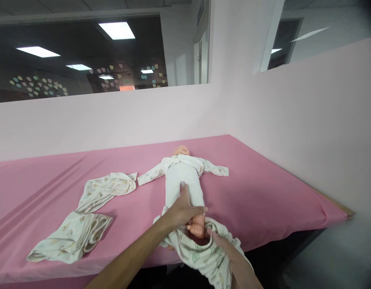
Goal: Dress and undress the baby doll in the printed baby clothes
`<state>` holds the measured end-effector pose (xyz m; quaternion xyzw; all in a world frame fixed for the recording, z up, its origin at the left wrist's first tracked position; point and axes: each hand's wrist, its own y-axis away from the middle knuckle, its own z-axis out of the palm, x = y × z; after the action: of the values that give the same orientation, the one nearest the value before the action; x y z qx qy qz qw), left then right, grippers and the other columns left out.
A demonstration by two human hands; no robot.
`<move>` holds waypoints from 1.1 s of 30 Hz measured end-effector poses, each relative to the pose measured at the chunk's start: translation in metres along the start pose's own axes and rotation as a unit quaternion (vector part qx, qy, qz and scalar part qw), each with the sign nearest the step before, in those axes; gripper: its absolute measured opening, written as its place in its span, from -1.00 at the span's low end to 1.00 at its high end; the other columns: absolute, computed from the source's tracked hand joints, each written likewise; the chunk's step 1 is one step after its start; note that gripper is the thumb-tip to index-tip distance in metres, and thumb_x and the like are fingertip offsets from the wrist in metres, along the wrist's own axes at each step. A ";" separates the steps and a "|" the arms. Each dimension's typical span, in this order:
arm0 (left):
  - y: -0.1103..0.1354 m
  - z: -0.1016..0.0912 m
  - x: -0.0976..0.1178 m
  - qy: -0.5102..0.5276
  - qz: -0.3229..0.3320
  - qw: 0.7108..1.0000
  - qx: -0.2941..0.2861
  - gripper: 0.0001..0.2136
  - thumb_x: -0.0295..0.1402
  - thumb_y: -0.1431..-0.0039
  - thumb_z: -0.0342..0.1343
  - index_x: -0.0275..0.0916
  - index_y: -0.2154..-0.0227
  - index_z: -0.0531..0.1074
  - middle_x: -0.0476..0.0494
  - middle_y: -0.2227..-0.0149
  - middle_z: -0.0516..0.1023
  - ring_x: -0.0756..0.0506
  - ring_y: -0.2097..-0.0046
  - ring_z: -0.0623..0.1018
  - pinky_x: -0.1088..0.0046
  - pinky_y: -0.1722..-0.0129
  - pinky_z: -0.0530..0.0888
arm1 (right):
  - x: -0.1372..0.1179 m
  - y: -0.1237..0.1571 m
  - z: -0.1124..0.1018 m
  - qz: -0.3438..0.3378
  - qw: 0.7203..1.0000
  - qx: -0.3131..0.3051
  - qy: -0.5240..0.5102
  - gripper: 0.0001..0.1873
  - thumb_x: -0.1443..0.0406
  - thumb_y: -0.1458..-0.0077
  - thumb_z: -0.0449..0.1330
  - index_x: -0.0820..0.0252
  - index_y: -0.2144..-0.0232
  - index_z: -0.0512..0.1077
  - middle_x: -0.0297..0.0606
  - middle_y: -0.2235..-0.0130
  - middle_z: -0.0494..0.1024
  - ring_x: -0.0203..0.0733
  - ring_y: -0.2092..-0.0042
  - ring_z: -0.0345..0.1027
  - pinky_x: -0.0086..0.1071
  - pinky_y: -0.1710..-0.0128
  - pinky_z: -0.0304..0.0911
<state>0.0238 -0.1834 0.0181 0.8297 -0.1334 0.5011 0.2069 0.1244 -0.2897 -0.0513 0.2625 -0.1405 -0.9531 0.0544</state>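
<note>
A baby doll (185,178) lies on its back with its head toward the wall, in white clothing with a printed long-sleeved top spread at the arms. My left hand (181,211) is closed around its lower leg, thumb pointing up toward the body. One bare foot (197,229) shows just below this hand. Printed baby pants (200,257) hang over the near edge, their gathered waistband open around the foot. On the right side of that waistband, my right hand (226,245) pinches the cloth. The doll's other leg is mostly hidden.
A pink sheet (248,192) covers the table, which meets walls at the back and right. Left of the doll lie a crumpled printed cloth (110,186) and a folded one (73,237). The table's near edge drops off below my arms.
</note>
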 end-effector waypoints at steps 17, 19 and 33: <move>0.068 0.007 0.031 -0.101 0.051 0.993 -0.042 -0.45 -0.11 -0.25 -0.07 -0.19 -0.25 0.10 -0.28 -0.10 0.38 -0.16 0.03 0.47 0.28 0.06 0.42 | -0.029 0.008 0.031 0.016 0.998 0.041 0.034 -0.47 -0.01 -0.04 0.22 0.07 -0.01 0.40 -0.28 0.31 0.61 -0.12 0.26 0.51 -0.31 0.30 0.42; 0.084 0.020 0.027 -0.213 0.106 0.971 -0.012 -0.38 -0.14 -0.16 0.07 -0.16 -0.26 0.10 -0.22 -0.27 0.18 -0.28 -0.23 0.24 0.11 -0.17 0.25 | -0.032 0.013 0.032 0.023 0.999 0.003 0.048 -0.47 -0.06 -0.05 0.18 0.09 0.02 0.43 -0.27 0.31 0.61 -0.13 0.27 0.51 -0.33 0.30 0.40; 0.068 0.068 -0.006 -0.571 0.210 0.787 0.098 -0.62 -0.60 -0.18 -0.13 -0.38 -0.06 0.30 -0.48 -0.03 0.42 -0.31 0.07 0.52 0.19 0.25 0.52 | -0.040 0.019 0.041 0.034 0.996 -0.018 0.079 -0.54 -0.03 -0.13 0.10 0.22 0.24 0.52 -0.26 0.45 0.55 -0.08 0.24 0.48 -0.25 0.18 0.40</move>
<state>0.0440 -0.2756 -0.0012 0.9317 -0.3485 -0.0229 -0.0995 0.1377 -0.2912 0.0074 0.3305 -0.1280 -0.9294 0.1025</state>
